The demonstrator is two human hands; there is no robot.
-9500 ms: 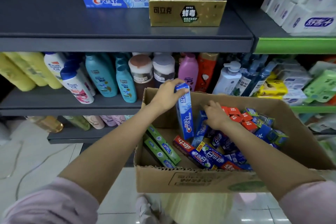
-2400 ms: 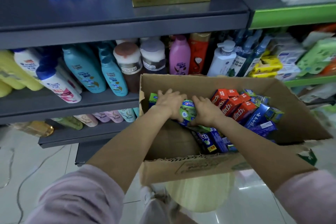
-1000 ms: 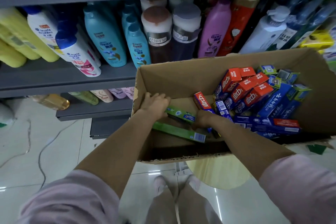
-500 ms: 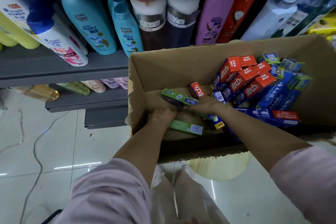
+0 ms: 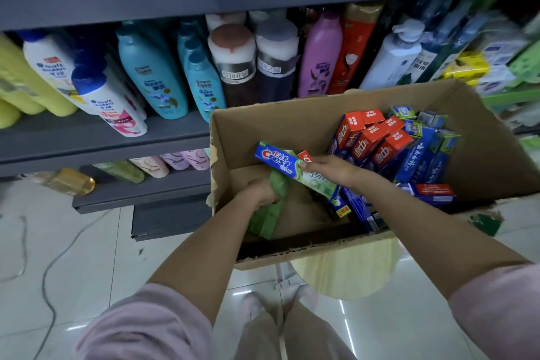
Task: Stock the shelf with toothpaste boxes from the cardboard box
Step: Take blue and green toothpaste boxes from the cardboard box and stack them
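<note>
While your right hand (image 5: 330, 168) pinches a blue-green Crest toothpaste box (image 5: 295, 169) inside the cardboard box (image 5: 292, 126), your left hand (image 5: 260, 191) grips blurred green boxes (image 5: 270, 213) beside it.

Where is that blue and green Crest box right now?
The Crest box is inside the cardboard box, held slanted by the right hand, just above the left hand gripping green boxes.
</note>
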